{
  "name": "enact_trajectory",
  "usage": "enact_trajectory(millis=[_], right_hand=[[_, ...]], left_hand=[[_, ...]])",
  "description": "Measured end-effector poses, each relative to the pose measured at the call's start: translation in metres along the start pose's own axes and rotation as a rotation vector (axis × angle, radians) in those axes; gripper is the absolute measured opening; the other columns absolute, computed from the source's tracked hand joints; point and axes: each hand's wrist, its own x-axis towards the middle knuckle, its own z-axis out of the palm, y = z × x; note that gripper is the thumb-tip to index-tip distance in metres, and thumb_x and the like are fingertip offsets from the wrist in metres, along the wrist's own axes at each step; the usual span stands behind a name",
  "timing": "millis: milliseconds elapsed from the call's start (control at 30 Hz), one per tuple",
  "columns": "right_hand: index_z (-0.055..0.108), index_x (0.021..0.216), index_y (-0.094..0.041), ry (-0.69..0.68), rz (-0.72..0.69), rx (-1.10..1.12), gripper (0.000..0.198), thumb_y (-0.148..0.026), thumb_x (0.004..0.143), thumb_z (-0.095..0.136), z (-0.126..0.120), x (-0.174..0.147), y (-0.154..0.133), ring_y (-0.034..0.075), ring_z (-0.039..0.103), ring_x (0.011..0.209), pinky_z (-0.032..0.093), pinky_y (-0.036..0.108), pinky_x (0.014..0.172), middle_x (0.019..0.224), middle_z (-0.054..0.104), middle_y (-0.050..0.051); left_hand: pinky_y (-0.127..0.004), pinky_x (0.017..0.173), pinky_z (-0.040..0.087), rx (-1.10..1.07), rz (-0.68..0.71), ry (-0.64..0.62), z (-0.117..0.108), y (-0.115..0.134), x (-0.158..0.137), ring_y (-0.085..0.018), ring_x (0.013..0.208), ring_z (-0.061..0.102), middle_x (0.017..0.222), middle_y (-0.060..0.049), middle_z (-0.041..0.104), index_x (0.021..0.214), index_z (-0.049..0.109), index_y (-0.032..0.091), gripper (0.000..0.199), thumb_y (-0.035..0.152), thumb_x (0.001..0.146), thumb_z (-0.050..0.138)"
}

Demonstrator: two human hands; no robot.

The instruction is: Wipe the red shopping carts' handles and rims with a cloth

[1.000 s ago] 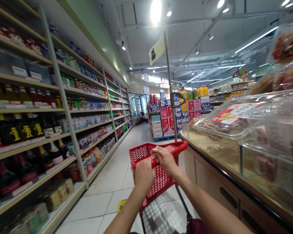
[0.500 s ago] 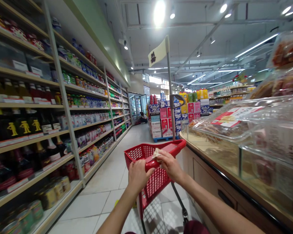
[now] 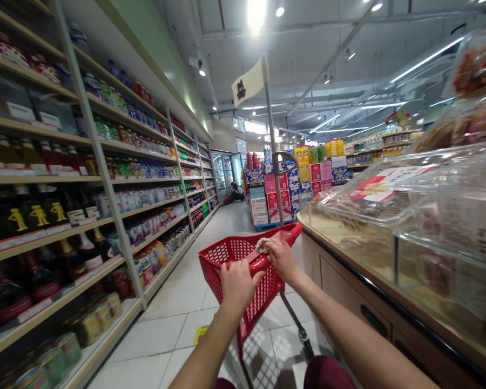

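A small red shopping cart (image 3: 222, 249) with a perforated basket stands close in front of me, its handlebar slanting up to the right. My left hand (image 3: 240, 281) is closed over the near left part of the bar. Farther along it, my right hand (image 3: 281, 258) pinches a crumpled whitish cloth (image 3: 262, 245) against the bar's top. Part of the cloth is hidden under the fingers. From the cart rises a grey pole (image 3: 274, 135) with a cream flag (image 3: 249, 84) bearing a dark bear figure.
Tall drink shelves (image 3: 105, 178) line the left. At right, a glass-topped counter (image 3: 348, 246) carries clear plastic food boxes (image 3: 384, 189). Stacked cartons (image 3: 273, 200) stand ahead on a blue pallet. A person (image 3: 237, 192) crouches far down the aisle. A yellow floor sticker (image 3: 200, 334) lies below.
The cloth and my right hand have shifted slightly up and left in view, with the cart's handle and flagpole. My left hand keeps its hold and appears a little farther right.
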Motion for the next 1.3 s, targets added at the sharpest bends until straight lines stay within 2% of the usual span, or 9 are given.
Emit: enact_trajectory(millis=[267, 433, 567, 767, 867, 1000, 1100, 1167, 1300], right_hand=[[0.059, 0.096, -0.022, -0.008, -0.063, 0.149, 0.035, -0.005, 0.073, 0.038, -0.007, -0.016, -0.006, 0.017, 0.052, 0.099, 0.040, 0.036, 0.089, 0.103, 0.060, 0.004], [0.060, 0.093, -0.020, 0.010, -0.022, 0.132, 0.031, -0.009, 0.075, 0.039, -0.018, -0.007, 0.022, 0.018, 0.055, 0.096, 0.043, 0.037, 0.087, 0.099, 0.062, 0.006], [0.061, 0.090, -0.019, 0.035, 0.027, 0.121, 0.028, -0.010, 0.075, 0.039, -0.020, -0.001, 0.036, 0.018, 0.057, 0.096, 0.044, 0.037, 0.086, 0.099, 0.063, 0.007], [0.060, 0.094, -0.022, -0.097, -0.063, 0.148, 0.031, -0.009, 0.076, 0.039, -0.024, -0.018, -0.006, 0.015, 0.056, 0.097, 0.044, 0.031, 0.085, 0.101, 0.062, 0.004], [0.060, 0.097, -0.023, -0.138, -0.104, 0.065, 0.033, -0.008, 0.074, 0.042, -0.032, -0.022, -0.008, 0.016, 0.053, 0.102, 0.041, 0.034, 0.089, 0.109, 0.059, 0.005], [0.064, 0.088, -0.020, -0.069, 0.116, -0.089, 0.029, -0.010, 0.073, 0.041, -0.047, -0.023, 0.036, 0.021, 0.057, 0.094, 0.044, 0.040, 0.085, 0.101, 0.063, 0.008], [0.065, 0.082, -0.021, -0.080, 0.165, -0.079, 0.028, -0.012, 0.074, 0.040, -0.047, -0.037, 0.061, 0.019, 0.061, 0.086, 0.049, 0.035, 0.077, 0.092, 0.066, 0.006], [0.064, 0.088, -0.021, -0.014, 0.171, -0.030, 0.029, -0.015, 0.076, 0.039, -0.038, -0.047, 0.062, 0.018, 0.060, 0.092, 0.048, 0.033, 0.080, 0.096, 0.065, 0.006], [0.061, 0.098, -0.018, 0.229, 0.255, 0.045, 0.031, -0.019, 0.079, 0.036, -0.021, -0.047, 0.047, 0.019, 0.054, 0.104, 0.042, 0.037, 0.090, 0.110, 0.060, 0.010]], left_hand=[[-0.041, 0.081, 0.034, 0.017, 0.024, -0.094, -0.012, 0.025, -0.003, -0.025, 0.088, 0.051, 0.088, -0.010, 0.061, 0.090, 0.057, 0.013, 0.035, 0.043, 0.078, 0.042], [-0.036, 0.089, 0.033, -0.199, 0.100, -0.132, -0.004, 0.002, -0.015, -0.020, 0.100, 0.047, 0.104, -0.005, 0.058, 0.104, 0.052, 0.020, 0.037, 0.044, 0.079, 0.040], [-0.034, 0.098, 0.025, -0.260, 0.046, -0.189, 0.007, -0.014, -0.016, -0.018, 0.115, 0.039, 0.125, -0.004, 0.048, 0.121, 0.041, 0.021, 0.044, 0.038, 0.080, 0.039], [-0.037, 0.089, 0.032, -0.235, 0.047, -0.170, 0.009, 0.010, -0.006, -0.021, 0.101, 0.048, 0.109, -0.005, 0.057, 0.113, 0.047, 0.021, 0.038, 0.038, 0.079, 0.041], [-0.035, 0.088, 0.033, -0.251, -0.003, -0.144, 0.012, 0.020, -0.006, -0.021, 0.102, 0.046, 0.114, -0.007, 0.054, 0.117, 0.044, 0.018, 0.043, 0.036, 0.079, 0.041], [-0.032, 0.096, 0.028, -0.297, -0.015, -0.177, 0.023, 0.005, -0.010, -0.020, 0.112, 0.041, 0.122, -0.007, 0.049, 0.122, 0.040, 0.017, 0.050, 0.038, 0.077, 0.043], [-0.035, 0.098, 0.026, -0.300, -0.190, -0.258, 0.036, -0.018, -0.012, -0.022, 0.121, 0.033, 0.131, -0.009, 0.041, 0.125, 0.035, 0.014, 0.056, 0.042, 0.076, 0.041], [-0.037, 0.099, 0.025, -0.287, -0.261, -0.300, 0.044, -0.026, -0.012, -0.023, 0.125, 0.026, 0.135, -0.012, 0.035, 0.127, 0.031, 0.011, 0.061, 0.044, 0.076, 0.039], [-0.036, 0.101, 0.022, -0.287, -0.245, -0.324, 0.052, -0.022, -0.006, -0.024, 0.127, 0.023, 0.136, -0.013, 0.033, 0.128, 0.029, 0.008, 0.063, 0.044, 0.076, 0.038]])
